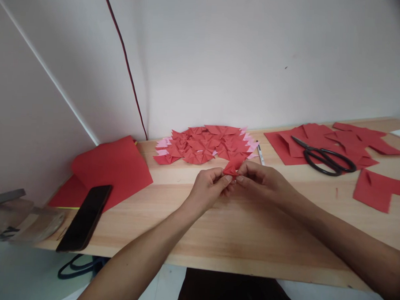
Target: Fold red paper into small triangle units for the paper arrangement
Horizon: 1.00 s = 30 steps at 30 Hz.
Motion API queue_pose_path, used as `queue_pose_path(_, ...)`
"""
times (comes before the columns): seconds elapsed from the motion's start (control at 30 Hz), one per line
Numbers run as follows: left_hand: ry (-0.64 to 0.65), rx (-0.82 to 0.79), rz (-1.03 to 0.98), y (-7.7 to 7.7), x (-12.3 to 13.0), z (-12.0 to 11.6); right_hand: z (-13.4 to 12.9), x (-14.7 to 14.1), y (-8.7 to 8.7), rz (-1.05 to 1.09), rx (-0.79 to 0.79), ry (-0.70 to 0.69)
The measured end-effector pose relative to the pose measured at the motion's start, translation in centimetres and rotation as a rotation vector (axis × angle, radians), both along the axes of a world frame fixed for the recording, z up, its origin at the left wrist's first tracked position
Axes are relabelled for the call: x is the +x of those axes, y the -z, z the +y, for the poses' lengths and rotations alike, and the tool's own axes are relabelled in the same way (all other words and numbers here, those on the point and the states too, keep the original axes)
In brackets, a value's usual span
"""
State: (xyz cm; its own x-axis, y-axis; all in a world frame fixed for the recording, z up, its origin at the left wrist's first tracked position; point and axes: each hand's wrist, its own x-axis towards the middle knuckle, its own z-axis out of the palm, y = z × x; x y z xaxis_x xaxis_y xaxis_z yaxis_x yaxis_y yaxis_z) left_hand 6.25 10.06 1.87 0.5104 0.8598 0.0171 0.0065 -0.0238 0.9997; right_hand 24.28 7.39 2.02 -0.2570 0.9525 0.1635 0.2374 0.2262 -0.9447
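Note:
A small folded piece of red paper (pixel 231 170) is held up between my two hands, above the middle of the wooden table. My left hand (pixel 212 184) pinches its left side between thumb and fingers. On the right side, my right hand (pixel 260 177) grips it with thumb and forefinger. The fingers cover part of the folds. Just behind the hands lies a spread of many folded red paper pieces (pixel 200 145), with pink ones (pixel 163 143) showing along its edges. A pen (pixel 260 153) lies to the right of that spread.
Black-handled scissors (pixel 322 159) rest on cut red paper (pixel 283 145) at the right, with another red offcut (pixel 372 190) nearer. Large red sheets (pixel 115 168) and a dark phone (pixel 84 218) lie at the left. A wall (pixel 224 58) borders the wooden table (pixel 249 240) behind.

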Motion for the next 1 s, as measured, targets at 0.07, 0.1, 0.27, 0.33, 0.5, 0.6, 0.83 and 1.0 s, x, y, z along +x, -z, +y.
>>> queue_pose_path(0.07,0.007,0.000,0.011,-0.08,0.05,-0.02,0.13,0.15,0.03,0.024,-0.002,-0.078)
queue_pose_path(0.1,0.010,0.001,0.023,-0.12,0.06,-0.03,0.17,0.21,0.03,0.020,-0.001,-0.088)
queue_pose_path(0.27,0.008,0.046,0.154,-0.05,0.02,0.04,0.11,0.23,-0.04,-0.107,0.007,0.007)
queue_pose_path(0.33,-0.001,0.079,0.190,0.10,-0.02,0.06,0.14,0.19,-0.01,-0.127,-0.029,-0.019)
queue_pose_path(0.5,0.001,0.104,0.235,0.27,-0.05,0.06,0.51,0.32,0.41,-0.202,-0.106,-0.023)
queue_pose_path(0.6,0.030,0.069,0.214,0.19,-0.08,0.23,0.67,0.42,0.53,-0.201,-0.127,-0.044)
queue_pose_path(0.83,0.077,0.065,0.269,0.12,-0.32,0.60,0.23,0.28,-0.10,-0.261,-0.068,-0.026)
queue_pose_path(1.0,0.003,0.253,0.463,-0.21,-0.10,0.21,-0.17,-0.01,-0.13,-0.381,-0.033,-0.010)
